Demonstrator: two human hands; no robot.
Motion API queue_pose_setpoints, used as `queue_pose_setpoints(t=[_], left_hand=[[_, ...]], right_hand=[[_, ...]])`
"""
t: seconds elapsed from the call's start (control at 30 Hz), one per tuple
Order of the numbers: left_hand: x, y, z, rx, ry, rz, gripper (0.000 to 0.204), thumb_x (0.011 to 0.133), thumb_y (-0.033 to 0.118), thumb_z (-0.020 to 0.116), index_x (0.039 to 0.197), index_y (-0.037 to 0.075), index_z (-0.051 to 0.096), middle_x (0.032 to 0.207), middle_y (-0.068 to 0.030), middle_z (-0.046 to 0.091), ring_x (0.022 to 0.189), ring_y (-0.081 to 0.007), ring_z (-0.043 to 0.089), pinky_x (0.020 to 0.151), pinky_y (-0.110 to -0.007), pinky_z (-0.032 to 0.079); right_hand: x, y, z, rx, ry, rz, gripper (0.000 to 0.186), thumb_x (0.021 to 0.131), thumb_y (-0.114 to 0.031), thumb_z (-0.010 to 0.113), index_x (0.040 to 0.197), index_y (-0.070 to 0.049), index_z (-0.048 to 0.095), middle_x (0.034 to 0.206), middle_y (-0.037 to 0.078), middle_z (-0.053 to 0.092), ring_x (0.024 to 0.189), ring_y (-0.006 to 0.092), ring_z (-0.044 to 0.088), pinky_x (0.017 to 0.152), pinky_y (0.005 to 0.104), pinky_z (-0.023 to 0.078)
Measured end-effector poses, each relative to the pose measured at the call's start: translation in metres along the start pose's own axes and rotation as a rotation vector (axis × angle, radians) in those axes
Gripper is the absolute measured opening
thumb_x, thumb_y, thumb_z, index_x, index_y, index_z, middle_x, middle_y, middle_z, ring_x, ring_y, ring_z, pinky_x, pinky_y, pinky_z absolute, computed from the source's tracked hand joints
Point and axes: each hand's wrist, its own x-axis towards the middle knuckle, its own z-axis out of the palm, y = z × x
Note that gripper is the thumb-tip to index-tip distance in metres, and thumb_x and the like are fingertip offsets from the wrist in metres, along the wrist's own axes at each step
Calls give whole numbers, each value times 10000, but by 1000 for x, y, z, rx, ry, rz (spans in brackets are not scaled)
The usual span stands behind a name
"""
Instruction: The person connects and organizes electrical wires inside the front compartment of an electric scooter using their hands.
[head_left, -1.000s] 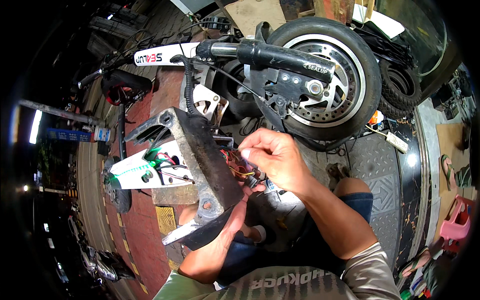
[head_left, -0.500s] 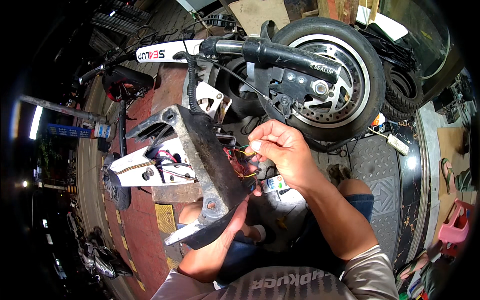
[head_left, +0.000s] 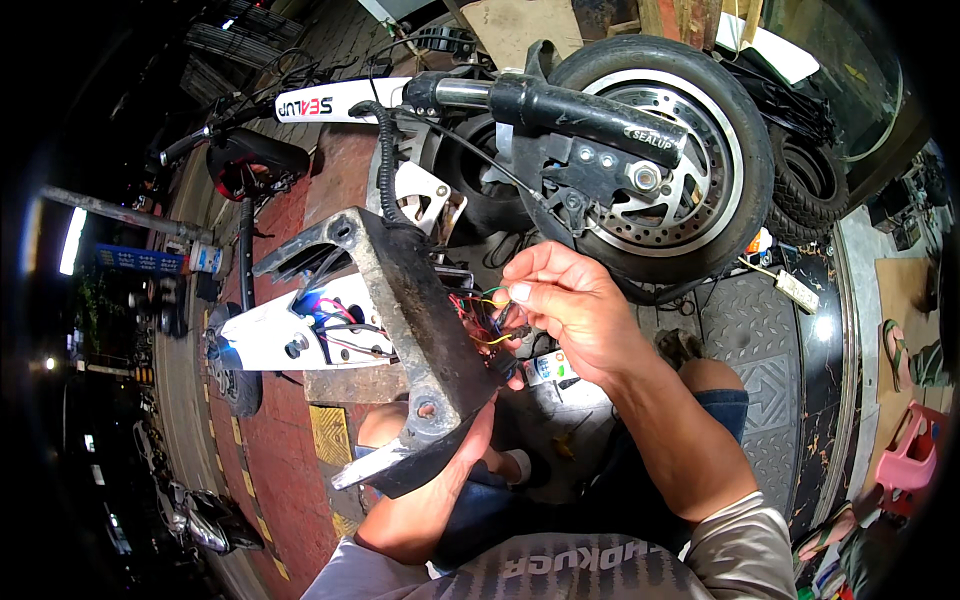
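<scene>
A worn black metal housing (head_left: 425, 330) with bracket arms and bolt holes is tilted in front of me. My left hand (head_left: 468, 458) supports it from below, and the fingertips show past its right edge near the wires. Thin coloured wires (head_left: 487, 318), red, yellow and green, come out of the housing's right side. My right hand (head_left: 575, 310) pinches wire ends between thumb and forefinger. A thick ribbed black cable (head_left: 384, 165) runs down to the housing's top. Left of it lies a white frame piece (head_left: 265, 335) with wires inside.
Beyond my hands lies a scooter's front wheel (head_left: 728, 130) with its brake disc and black fork (head_left: 585, 120). The white stem (head_left: 345, 100) reaches left. Spare tyres (head_left: 800, 180) are at the right, with a pink stool (head_left: 912, 450) farther along. A metal floor plate (head_left: 750, 340) is beside my knee.
My right hand has shifted slightly to the right, still pinching the wires. The housing has barely moved in my left hand.
</scene>
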Motion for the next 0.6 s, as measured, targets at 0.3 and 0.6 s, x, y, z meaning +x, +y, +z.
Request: queue_pose_setpoints(t=[0.3,0.6], left_hand=[[0,-4,-7,-79,69,31,484,991,435,597,1321,81,602,1211,-123,689,1056,-280,670,724,-439,535],[0,-4,-12,-50,73,51,445,1033,434,574,1326,99,596,1198,-89,684,1031,-240,668,724,-417,542]], right_hand=[[-1,-1,-3,-71,-63,-12,166,938,20,677,1102,-4,668,1065,78,718,923,127,652,858,299,531],[-1,-2,-3,-13,-18,-62,202,918,66,646,1104,-11,659,1079,85,724,943,136,646,887,308,518]])
